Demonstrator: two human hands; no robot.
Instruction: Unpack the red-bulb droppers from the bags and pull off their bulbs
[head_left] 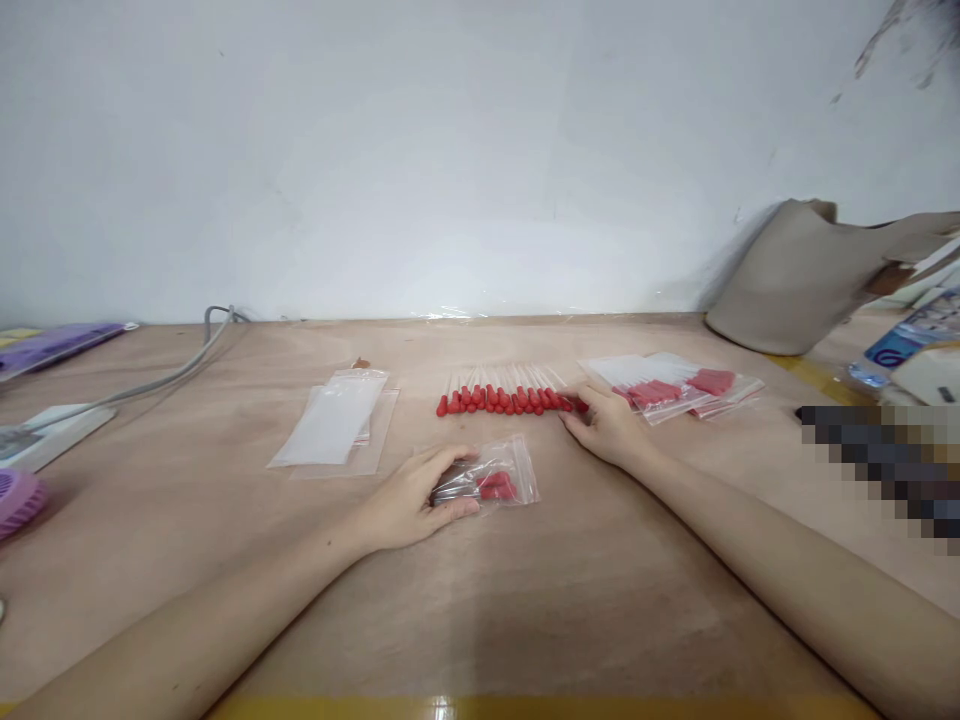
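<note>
My left hand [420,497] is closed on the near left part of a clear zip bag [527,470], which lies on the table. A few red-tipped sticks [495,487] show through the plastic; my fingers hide part of the bag. Behind it, several thin pale sticks with red tips [499,400] lie side by side in a row, red ends toward me. My right hand [606,425] is at the row's right end, thumb and fingers around a red tip [565,405]. Just beyond that hand lie filled zip bags [679,390] with red ends showing.
Flat zip bags with white inserts [330,425] lie at left. A grey cable [180,370] runs along the left side, near a purple packet [60,345] and a purple round object [19,500]. A beige bag [780,280] and a bottle [900,335] stand at right.
</note>
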